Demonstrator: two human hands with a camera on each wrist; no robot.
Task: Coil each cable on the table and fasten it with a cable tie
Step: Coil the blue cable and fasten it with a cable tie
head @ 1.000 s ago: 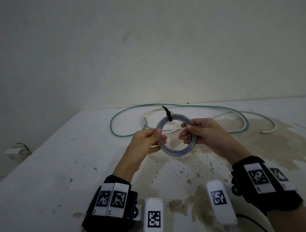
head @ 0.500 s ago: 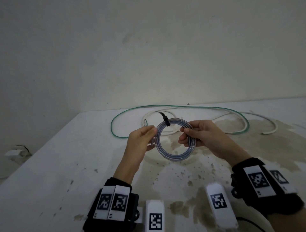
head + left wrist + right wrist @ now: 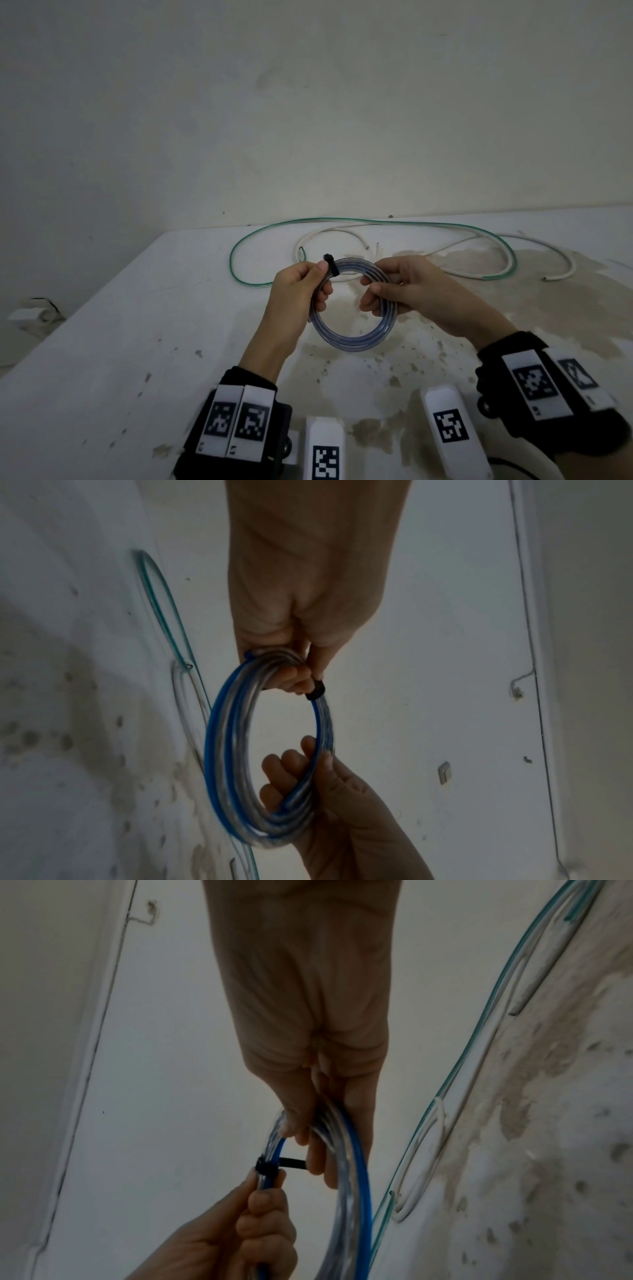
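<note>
A coiled blue-and-clear cable (image 3: 352,337) hangs above the table between both hands. My left hand (image 3: 308,291) grips the coil's left side just beside the black cable tie (image 3: 331,266), which wraps the bundle. My right hand (image 3: 394,291) holds the coil's right side with curled fingers. In the left wrist view the coil (image 3: 236,764) and tie (image 3: 316,691) show below the left hand (image 3: 294,674). In the right wrist view the tie (image 3: 265,1167) has a short black tail (image 3: 291,1163) pointing toward the right hand (image 3: 318,1137). A green cable (image 3: 253,240) and a white cable (image 3: 561,270) lie loose at the back.
The white table (image 3: 120,342) has brown stains around its middle and right. Its left edge drops off toward the floor. A bare wall stands right behind the loose cables. Tagged white blocks (image 3: 323,448) lie at the near edge between my wrists.
The coil has turned counter-clockwise, bringing the black tie from the top over to my left thumb. Both hands have shifted their hold along the coil and it has tilted flatter.
</note>
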